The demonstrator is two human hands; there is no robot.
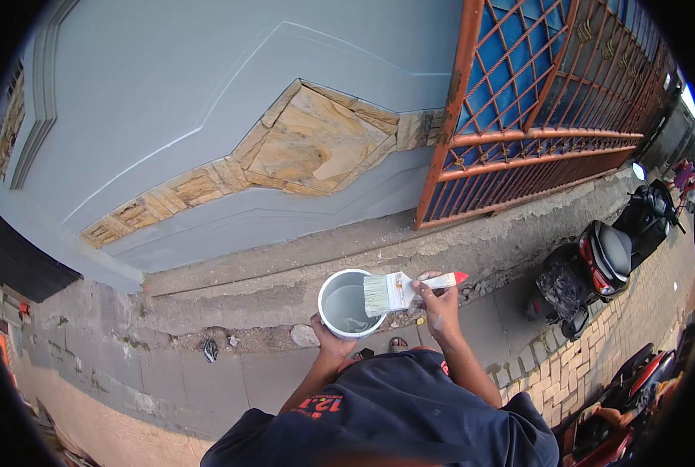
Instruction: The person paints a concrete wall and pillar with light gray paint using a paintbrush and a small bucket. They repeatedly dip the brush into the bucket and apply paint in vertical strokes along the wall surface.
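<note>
My left hand (332,340) grips a white plastic tub (322,303) from its near left side. Inside the tub sits pale grey paint (347,312), with smears on the wall. In my right hand (438,300) is a wide flat paintbrush (397,290) with a white handle and a red tip. Its light bristles point left and overlap the tub's right rim; whether they touch the rim I cannot tell. Before me stands a grey painted wall (149,87) with a thin white line on it. A band of tan stone cladding (318,140) with a large diamond-shaped panel crosses the wall.
An orange-brown metal gate (499,137) with blue panels stands at the right. A concrete ledge (254,298) runs along the wall's foot. On the paving to the right is a parked motor scooter (595,257). Crumpled litter (209,350) and a stone (305,335) lie near the kerb.
</note>
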